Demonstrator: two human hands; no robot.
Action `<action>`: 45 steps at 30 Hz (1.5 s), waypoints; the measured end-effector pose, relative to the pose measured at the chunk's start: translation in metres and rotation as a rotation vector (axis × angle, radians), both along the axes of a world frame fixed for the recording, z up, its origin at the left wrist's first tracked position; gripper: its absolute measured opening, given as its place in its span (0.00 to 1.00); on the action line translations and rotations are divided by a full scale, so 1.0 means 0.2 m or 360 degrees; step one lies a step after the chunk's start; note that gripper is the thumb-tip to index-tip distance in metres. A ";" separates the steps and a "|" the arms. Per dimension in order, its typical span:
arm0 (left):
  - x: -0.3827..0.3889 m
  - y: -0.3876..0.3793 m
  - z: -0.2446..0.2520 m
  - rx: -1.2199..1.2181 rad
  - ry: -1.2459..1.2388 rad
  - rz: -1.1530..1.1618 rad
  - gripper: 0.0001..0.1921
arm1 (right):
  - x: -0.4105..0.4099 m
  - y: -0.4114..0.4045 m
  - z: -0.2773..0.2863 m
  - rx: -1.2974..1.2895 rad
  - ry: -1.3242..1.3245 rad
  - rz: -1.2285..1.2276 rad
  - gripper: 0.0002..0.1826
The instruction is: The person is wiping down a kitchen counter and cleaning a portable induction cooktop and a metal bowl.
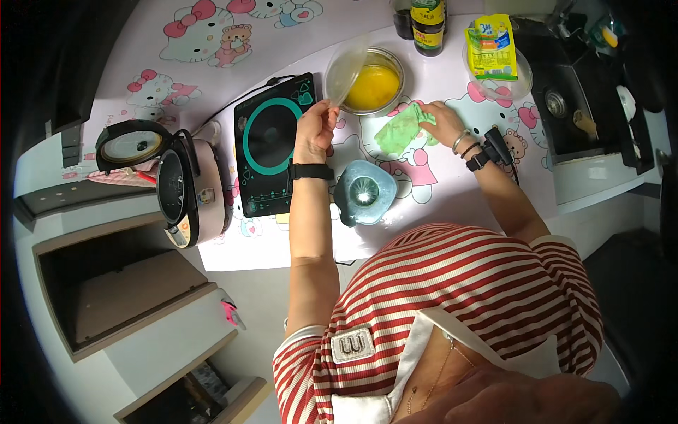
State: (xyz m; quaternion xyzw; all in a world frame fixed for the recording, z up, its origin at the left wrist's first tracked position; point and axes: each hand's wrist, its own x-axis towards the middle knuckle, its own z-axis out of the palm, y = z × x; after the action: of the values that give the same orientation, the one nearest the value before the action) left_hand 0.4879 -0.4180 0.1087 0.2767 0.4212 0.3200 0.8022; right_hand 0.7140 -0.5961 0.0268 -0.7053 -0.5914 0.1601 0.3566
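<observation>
My left hand (316,130) pinches the lower edge of a translucent plastic lid (345,71), which stands tilted over the left side of a round metal bowl (401,87). Yellow liquid (374,87) shows in the bowl. To the right and nearer to me, my right hand (443,123) grips the end of a green cloth (398,132) lying crumpled on the patterned countertop (455,180). A blue-grey, juicer-like plastic piece (365,192) with a ridged, clear centre sits close to my body, between my forearms.
At left are a black induction cooktop (271,148) and an open rice cooker (198,196). Dark bottles (428,26) stand behind the bowl. A yellow food packet (491,50) rests on a clear plastic container (522,79), beside the black sink (561,79) at right.
</observation>
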 end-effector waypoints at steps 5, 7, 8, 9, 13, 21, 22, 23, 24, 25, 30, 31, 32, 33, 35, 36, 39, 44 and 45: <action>-0.10 0.01 0.07 -0.0359 -0.0543 0.0011 0.06 | 0.05 0.04 0.00 -0.0173 0.0062 -0.0180 0.12; -0.16 0.00 0.13 -0.0290 -0.0694 0.0013 0.08 | 0.07 0.05 -0.01 -0.0115 0.0055 -0.0194 0.12; -0.19 0.01 0.14 -0.0248 -0.0682 0.0062 0.08 | 0.08 0.05 -0.01 -0.0093 0.0233 -0.0230 0.12; -0.22 0.01 0.16 -0.0206 -0.0672 0.0109 0.09 | 0.09 0.06 -0.01 -0.0072 0.0410 -0.0270 0.11; -0.36 -0.02 0.24 0.0117 -0.0218 0.0382 0.10 | 0.09 0.07 0.02 -0.0059 0.0596 -0.0351 0.12; -0.67 -0.06 0.06 0.0563 0.0597 0.0813 0.09 | 0.11 0.07 -0.07 0.0004 0.0584 -0.0313 0.12; -0.69 -0.07 0.03 0.0538 0.0730 0.0827 0.09 | 0.10 0.07 -0.06 -0.0017 0.0615 -0.0317 0.12; -0.71 -0.07 0.01 0.0513 0.0862 0.0840 0.10 | 0.10 0.07 -0.05 -0.0037 0.0647 -0.0321 0.12; -0.69 -0.08 0.00 0.0496 0.0882 0.0893 0.11 | 0.09 0.07 -0.04 -0.0037 0.0646 -0.0319 0.12; -0.71 -0.08 -0.02 0.0496 0.0881 0.0895 0.11 | 0.09 0.07 -0.04 -0.0019 0.0654 -0.0326 0.12; -0.73 -0.13 -0.04 0.0604 0.1490 0.0662 0.19 | 0.10 0.06 0.01 0.0008 0.0660 -0.0329 0.11; -0.73 -0.13 -0.03 0.0712 0.1906 0.0466 0.21 | 0.09 0.06 0.03 0.0050 0.0718 -0.0320 0.11; -0.73 -0.12 -0.02 0.0713 0.1897 0.0462 0.21 | 0.09 0.06 0.05 0.0093 0.0775 -0.0312 0.11; -0.71 -0.12 0.00 0.1147 0.2342 0.0412 0.22 | 0.09 0.06 0.06 0.0093 0.0768 -0.0313 0.11; -0.63 -0.12 0.04 0.1307 0.2079 0.0386 0.24 | 0.09 0.07 0.08 0.0142 0.1010 -0.0334 0.10; -0.49 -0.15 0.11 0.0997 0.1396 0.0403 0.25 | 0.10 0.07 0.08 0.0139 0.1000 -0.0338 0.10; -0.15 -0.19 0.17 0.0443 0.0627 -0.0112 0.18 | 0.11 0.08 0.07 0.0114 0.1131 -0.0379 0.10; 0.09 -0.11 -0.07 0.0168 0.0440 -0.0273 0.15 | 0.09 0.05 0.14 0.0107 0.1473 -0.0445 0.08; 0.13 -0.12 -0.08 0.0128 0.0320 -0.0326 0.15 | 0.11 0.03 0.14 0.0111 0.1466 -0.0455 0.08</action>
State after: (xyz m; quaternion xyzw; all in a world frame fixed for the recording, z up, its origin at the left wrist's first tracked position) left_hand 0.5130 -0.4416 0.0935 0.3807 0.4558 0.2238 0.7728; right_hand 0.7350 -0.5897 0.0552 -0.6229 -0.2740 0.3852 0.6234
